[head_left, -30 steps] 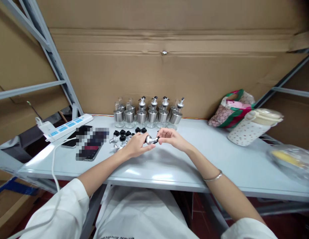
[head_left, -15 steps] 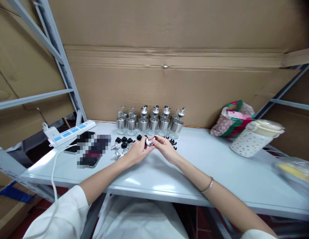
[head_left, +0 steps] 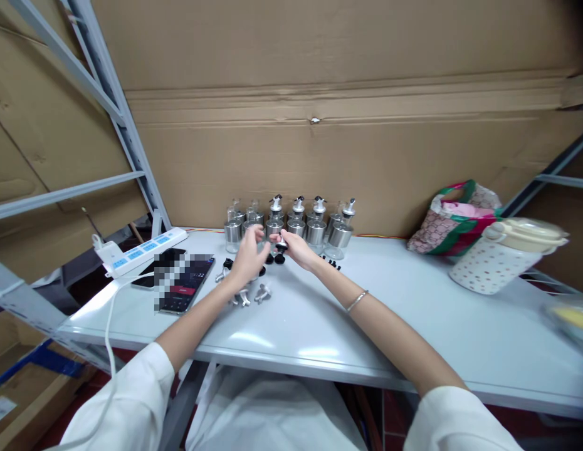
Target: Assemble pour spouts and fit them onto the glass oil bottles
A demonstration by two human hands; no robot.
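My right hand (head_left: pixel 296 249) pinches a silver-and-black pourer top (head_left: pixel 281 243) in front of the bottles. Just left of it, my left hand (head_left: pixel 248 254) has its fingers apart, close to a glass bottle with a metal sleeve (head_left: pixel 232 232). Several such bottles stand in rows by the cardboard; some at the right, like this one (head_left: pixel 340 235), carry pourer tops. Black caps (head_left: pixel 279 258) lie below the held top. Silver pourer pieces (head_left: pixel 262 292) lie nearer me, partly hidden by my left hand. Small black parts (head_left: pixel 332 263) are right of my right hand.
On the left of the table (head_left: pixel 367 326) are a power strip (head_left: pixel 153 249) with a white cable and two phones (head_left: pixel 190 282). To the right stand a patterned bag (head_left: pixel 454 222), a dotted jug (head_left: pixel 489 263) and a blurred bowl (head_left: pixel 571 319). Cardboard (head_left: pixel 343 169) walls the back.
My hands have parted. The left has opened and moved left and up; the right has carried the pourer top toward the bottles, now with a black part at its lower end. The view has shifted slightly.
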